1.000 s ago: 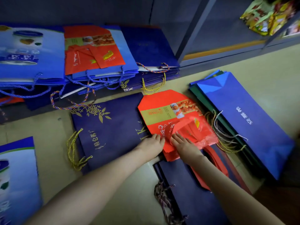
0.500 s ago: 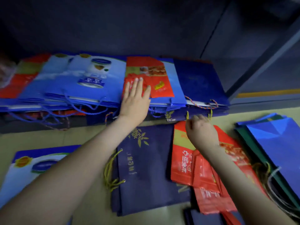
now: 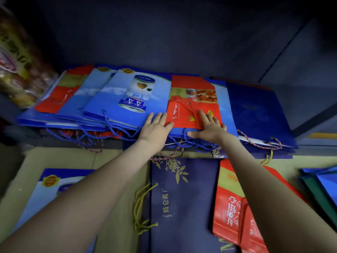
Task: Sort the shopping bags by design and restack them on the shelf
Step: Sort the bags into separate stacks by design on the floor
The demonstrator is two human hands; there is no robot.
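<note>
**Sorting partly done: mixed stacks remain on the shelf**

The shelf [image 3: 182, 42] fills the upper view. Its bags lie in overlapping stacks from 9 to 3 o'clock, with designs not yet kept apart. A light-blue tin-print bag [image 3: 127, 99] sits near 11, a red food-print bag [image 3: 191, 105] on a light-blue one at 12, a dark-blue bag [image 3: 255, 114] toward 2, and another red bag [image 3: 60, 97] at 10.

On the floor, piles look grouped by design: a navy gold-print bag [image 3: 182, 198] at 6, a red pile [image 3: 229, 207] at 5, a light-blue bag [image 3: 45, 187] at 8, and blue and green bags [image 3: 324, 187] at 4. By my reading, pulling and grouping is well under way, but restacking on the shelf is all left to do.

Both forearms reach straight up to the shelf's front edge. The left hand [image 3: 155, 126] lies flat, fingers spread, across the seam between the tin-print and red bags. The right hand [image 3: 209, 125] rests its fingers on the red bag, thumb out along the front edge. Whether it pinches the bag I cannot tell.
</note>
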